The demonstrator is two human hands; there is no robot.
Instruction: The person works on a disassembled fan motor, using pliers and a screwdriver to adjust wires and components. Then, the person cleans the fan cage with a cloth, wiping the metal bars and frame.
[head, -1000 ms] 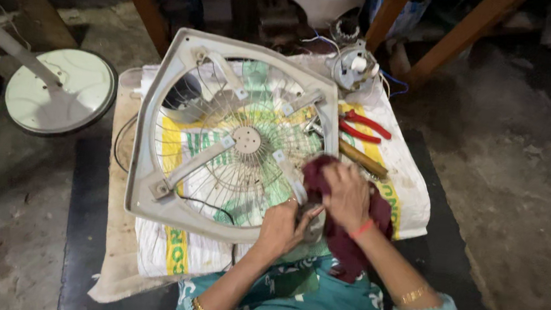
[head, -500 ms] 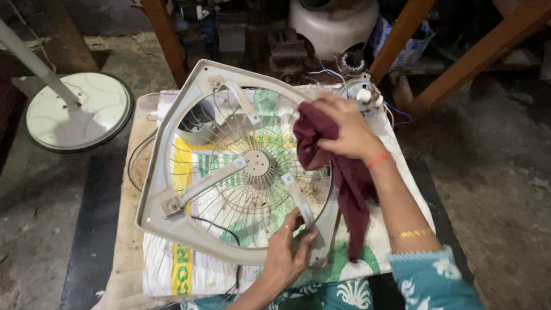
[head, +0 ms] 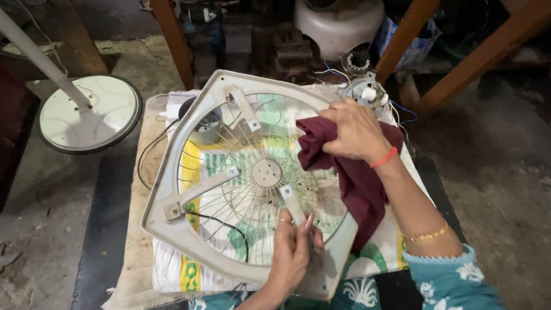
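At the far left of the frame a round white stand base (head: 89, 122) sits on the floor. In the middle lies a square pale plastic fan frame with a wire grille (head: 187, 137). The left hand (head: 292, 256) grips its lower edge with bent fingers. At the upper right, the right hand (head: 354, 132) squeezes a dark red cloth (head: 353, 182) against the frame.

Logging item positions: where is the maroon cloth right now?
In the head view, the maroon cloth is bunched under the right hand on the fan frame's upper right, draping over its right edge.
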